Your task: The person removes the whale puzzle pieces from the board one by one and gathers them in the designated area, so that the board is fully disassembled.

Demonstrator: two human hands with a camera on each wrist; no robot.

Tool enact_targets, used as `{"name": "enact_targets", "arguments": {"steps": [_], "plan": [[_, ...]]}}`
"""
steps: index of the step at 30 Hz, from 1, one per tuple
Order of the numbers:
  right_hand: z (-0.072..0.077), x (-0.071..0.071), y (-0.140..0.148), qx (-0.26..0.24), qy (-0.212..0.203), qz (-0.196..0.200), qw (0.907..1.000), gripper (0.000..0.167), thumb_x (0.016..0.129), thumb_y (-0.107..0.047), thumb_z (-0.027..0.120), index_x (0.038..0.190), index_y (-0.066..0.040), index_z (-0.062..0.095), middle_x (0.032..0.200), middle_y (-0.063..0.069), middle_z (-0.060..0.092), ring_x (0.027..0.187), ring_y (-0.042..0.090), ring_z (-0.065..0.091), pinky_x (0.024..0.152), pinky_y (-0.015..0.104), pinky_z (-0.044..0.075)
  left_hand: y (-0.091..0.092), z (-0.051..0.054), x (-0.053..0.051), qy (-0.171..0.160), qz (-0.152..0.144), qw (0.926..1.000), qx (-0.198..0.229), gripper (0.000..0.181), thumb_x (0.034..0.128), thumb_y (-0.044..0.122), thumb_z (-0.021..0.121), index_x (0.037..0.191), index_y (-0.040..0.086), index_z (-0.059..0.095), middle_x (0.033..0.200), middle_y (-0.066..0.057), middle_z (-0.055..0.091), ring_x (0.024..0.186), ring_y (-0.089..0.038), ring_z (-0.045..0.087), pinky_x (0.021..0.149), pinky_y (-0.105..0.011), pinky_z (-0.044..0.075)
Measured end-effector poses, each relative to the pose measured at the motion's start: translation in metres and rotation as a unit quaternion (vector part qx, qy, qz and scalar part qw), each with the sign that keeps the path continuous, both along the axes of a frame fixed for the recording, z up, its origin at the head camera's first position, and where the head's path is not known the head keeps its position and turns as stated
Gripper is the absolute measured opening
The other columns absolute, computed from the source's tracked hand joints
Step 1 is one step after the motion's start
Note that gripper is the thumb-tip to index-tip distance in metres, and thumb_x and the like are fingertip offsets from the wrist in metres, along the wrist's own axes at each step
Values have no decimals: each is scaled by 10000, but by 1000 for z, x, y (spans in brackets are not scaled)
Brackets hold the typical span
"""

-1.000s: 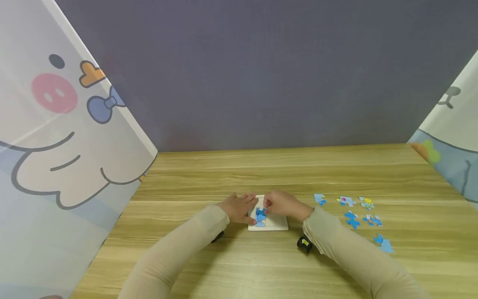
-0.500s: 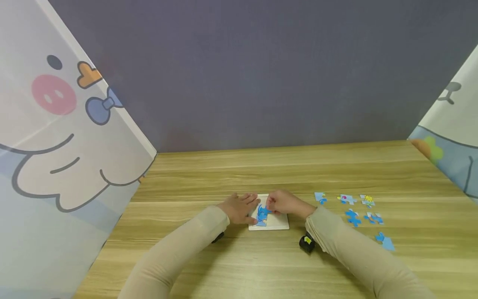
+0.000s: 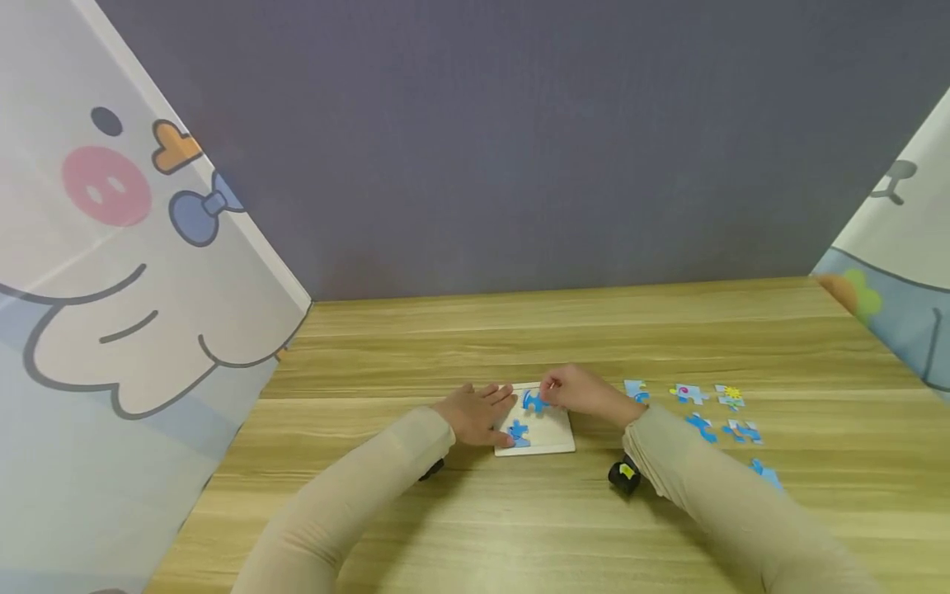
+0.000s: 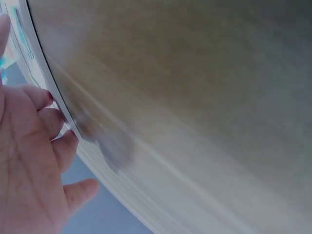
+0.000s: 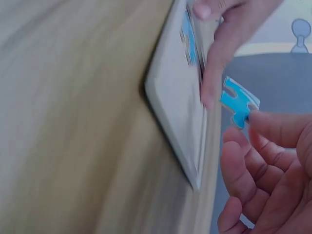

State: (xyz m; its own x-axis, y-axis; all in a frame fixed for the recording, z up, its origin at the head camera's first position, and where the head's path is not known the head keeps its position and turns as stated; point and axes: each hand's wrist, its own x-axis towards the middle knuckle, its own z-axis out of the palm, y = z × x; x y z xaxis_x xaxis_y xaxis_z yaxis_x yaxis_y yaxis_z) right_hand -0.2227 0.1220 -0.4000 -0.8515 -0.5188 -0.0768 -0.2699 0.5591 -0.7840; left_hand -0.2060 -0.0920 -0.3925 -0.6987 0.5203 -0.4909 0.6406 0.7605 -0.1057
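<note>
A white puzzle tray [image 3: 552, 436] lies on the table, with a blue puzzle piece [image 3: 518, 435] in its lower left corner. My left hand [image 3: 471, 415] rests spread along the tray's left side, its thumb by that piece. Between thumb and fingers, my right hand [image 3: 586, 391] pinches another blue puzzle piece [image 5: 237, 103] by one edge. In the head view this held piece is over the tray's upper part, and the right wrist view shows it tilted and raised off the tray. The left wrist view shows the left fingers [image 4: 63, 146] at the tray's edge.
Several loose puzzle pieces lie to the right: one with a sun [image 3: 731, 396], one with a pink swirl [image 3: 688, 393], a blue one [image 3: 701, 427] and a light blue one [image 3: 768, 474] nearer me. A grey panel [image 3: 557, 148] stands behind the table.
My right hand has moved up and to the right, taking the pinched puzzle piece away from the one in the tray's corner. My left hand has stayed on the tray's left side.
</note>
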Motion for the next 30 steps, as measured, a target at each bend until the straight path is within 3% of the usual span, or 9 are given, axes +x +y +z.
{"name": "enact_targets", "arguments": {"steps": [8, 17, 25, 30], "plan": [[10, 4, 50, 28, -57, -233, 9997, 114, 923, -78, 582, 886, 5, 650, 732, 63, 606, 619, 199, 585, 582, 331, 495, -3, 1, -2, -225, -143, 9995, 160, 815, 867, 673, 500, 1538, 364, 157, 1604, -14, 47, 1457, -189, 82, 1133, -500, 171], [17, 15, 110, 191, -220, -477, 9984, 153, 942, -132, 568, 928, 4, 635, 770, 47, 593, 697, 196, 553, 650, 342, 473, -4, 4, 1, -309, -104, 9984, 468, 796, 868, 614, 561, 1532, 336, 223, 1602, -46, 85, 1455, -221, 112, 1123, -526, 183], [17, 24, 141, 394, -178, -494, 9978, 166, 938, -131, 587, 947, 17, 660, 761, 26, 594, 693, 171, 539, 631, 314, 479, -5, 3, 2, -176, -143, 9983, 546, 786, 857, 605, 583, 1522, 332, 265, 1598, -44, 124, 1452, -228, 139, 1114, -533, 208], [19, 25, 152, 156, -601, -422, 9972, 164, 926, -96, 583, 926, 51, 657, 700, 36, 556, 641, 146, 505, 650, 310, 454, -4, 3, 3, -151, -114, 9978, 636, 783, 846, 598, 603, 1514, 335, 291, 1595, -42, 143, 1446, -231, 166, 1104, -544, 225]]}}
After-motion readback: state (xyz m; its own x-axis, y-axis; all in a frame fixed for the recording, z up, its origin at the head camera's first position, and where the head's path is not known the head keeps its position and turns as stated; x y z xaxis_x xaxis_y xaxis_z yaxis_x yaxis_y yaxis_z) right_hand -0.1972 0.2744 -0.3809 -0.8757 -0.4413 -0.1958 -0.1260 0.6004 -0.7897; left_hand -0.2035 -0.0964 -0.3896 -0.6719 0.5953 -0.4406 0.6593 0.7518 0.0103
